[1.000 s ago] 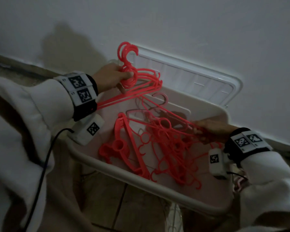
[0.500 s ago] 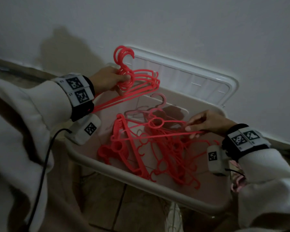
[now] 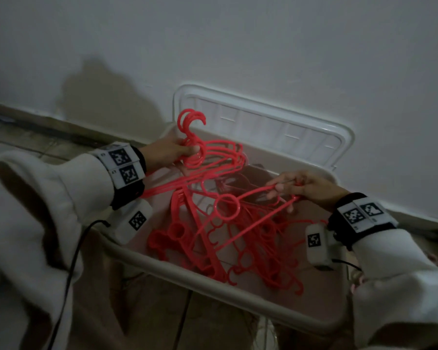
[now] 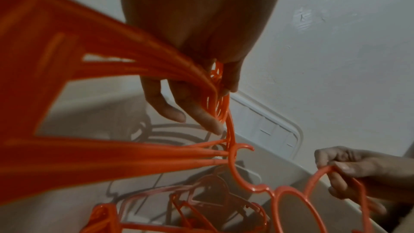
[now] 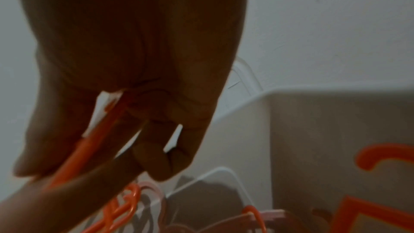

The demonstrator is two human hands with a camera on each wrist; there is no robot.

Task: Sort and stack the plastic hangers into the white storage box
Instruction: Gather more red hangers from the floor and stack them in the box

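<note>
Lifted clear of the pile [image 3: 238, 248], one hanger [image 3: 250, 210] hangs in the right grip [image 3: 299, 188]; left grip [image 3: 167, 152] clutches a bunch [image 3: 213, 157].

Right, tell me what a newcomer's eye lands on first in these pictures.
First, the bright red hangers against the dim room: a loose tangle lies in the white storage box by the wall. Next, the left hand grips an aligned bunch of hangers by their necks above the box's far left corner. To the right, the right hand pinches the shoulder of a single hanger, lifted out of the tangle.
</note>
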